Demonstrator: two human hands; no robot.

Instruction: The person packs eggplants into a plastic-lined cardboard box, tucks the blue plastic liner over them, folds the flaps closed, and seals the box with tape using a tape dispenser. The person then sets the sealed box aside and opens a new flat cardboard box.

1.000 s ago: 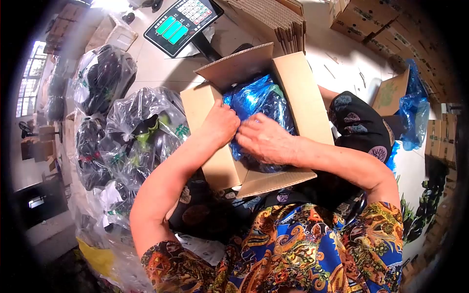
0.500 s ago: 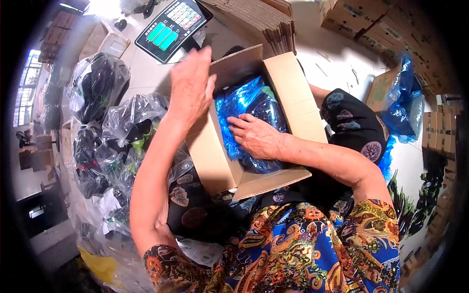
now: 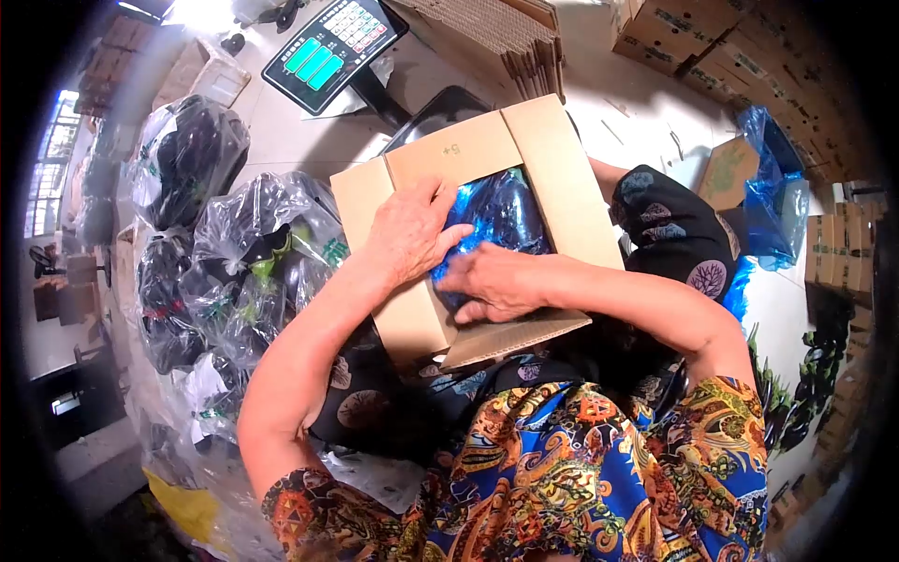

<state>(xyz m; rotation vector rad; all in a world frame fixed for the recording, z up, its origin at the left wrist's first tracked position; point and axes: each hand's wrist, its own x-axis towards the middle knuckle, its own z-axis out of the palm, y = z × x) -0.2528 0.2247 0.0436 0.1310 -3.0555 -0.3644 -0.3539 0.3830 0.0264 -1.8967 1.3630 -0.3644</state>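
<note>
A cardboard box [image 3: 582, 192] stands between my knees with its flaps folded outward. Inside it, glossy blue plastic [image 3: 476, 206] wraps dark eggplants [image 3: 518, 208]. My left hand [image 3: 409, 232] lies over the box's left edge and flap, thumb spread toward the plastic, partly covering it. Within the opening, my right hand [image 3: 501, 284] rests over the plastic with bent fingers and its thumb apart; it looks open, though some fingertips are hidden. The far flap [image 3: 454, 153] lies outward, toward the scale.
Clear bags of eggplants [image 3: 272, 253] pile up on my left. A digital scale display [image 3: 328, 51] stands ahead, near flattened cardboard [image 3: 478, 37]. To the right are a box with blue plastic [image 3: 773, 187], stacked cartons [image 3: 749, 84] and loose eggplants [image 3: 817, 365].
My left hand has come down from the air onto the box's left side. My right hand has shifted slightly toward me with its fingers bending. The far flap has swung outward.
</note>
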